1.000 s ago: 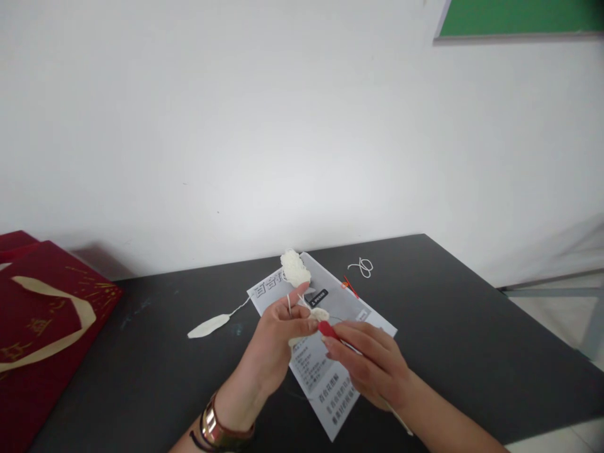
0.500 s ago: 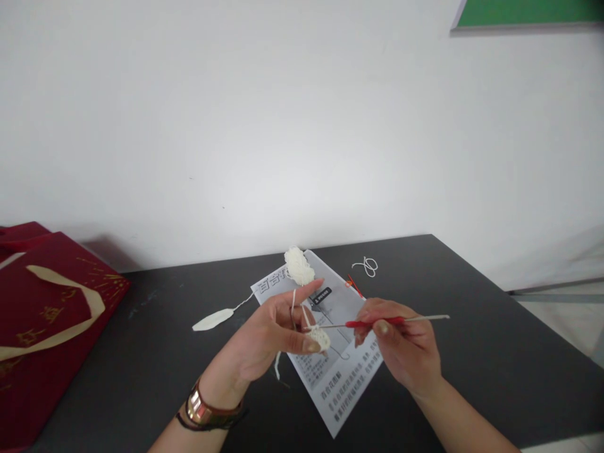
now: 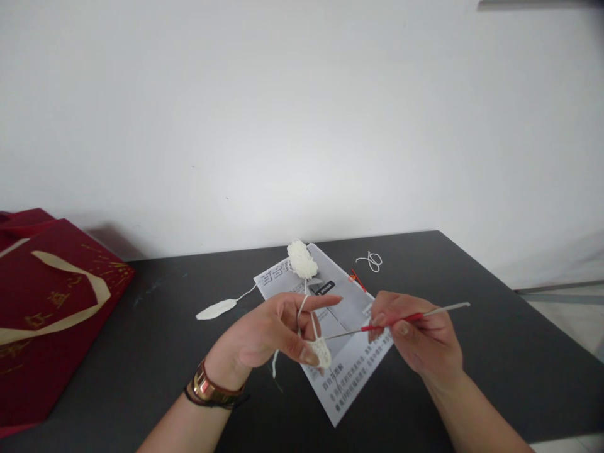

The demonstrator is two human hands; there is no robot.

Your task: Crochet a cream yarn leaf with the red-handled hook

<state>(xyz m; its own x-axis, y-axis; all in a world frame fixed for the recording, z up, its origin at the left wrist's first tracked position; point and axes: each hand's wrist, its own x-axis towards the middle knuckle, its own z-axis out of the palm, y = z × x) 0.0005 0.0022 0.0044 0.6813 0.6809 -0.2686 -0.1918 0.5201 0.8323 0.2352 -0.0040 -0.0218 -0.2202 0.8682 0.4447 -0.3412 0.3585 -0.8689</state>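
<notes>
red bag (image 3: pixel 47 302): cut off left | instruction sheet (image 3: pixel 349 371) print: unreadable

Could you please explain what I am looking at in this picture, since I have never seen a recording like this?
There is no machine: a head-worn camera looks down at a person's own two hands. The left hand pinches a small white crochet piece, yarn looped over a finger. The right hand holds a red-handled crochet hook pointing into it. On the black table lie a printed instruction sheet, a ball of white yarn, a finished white leaf shape, a yarn scrap and a red gift bag.
</notes>
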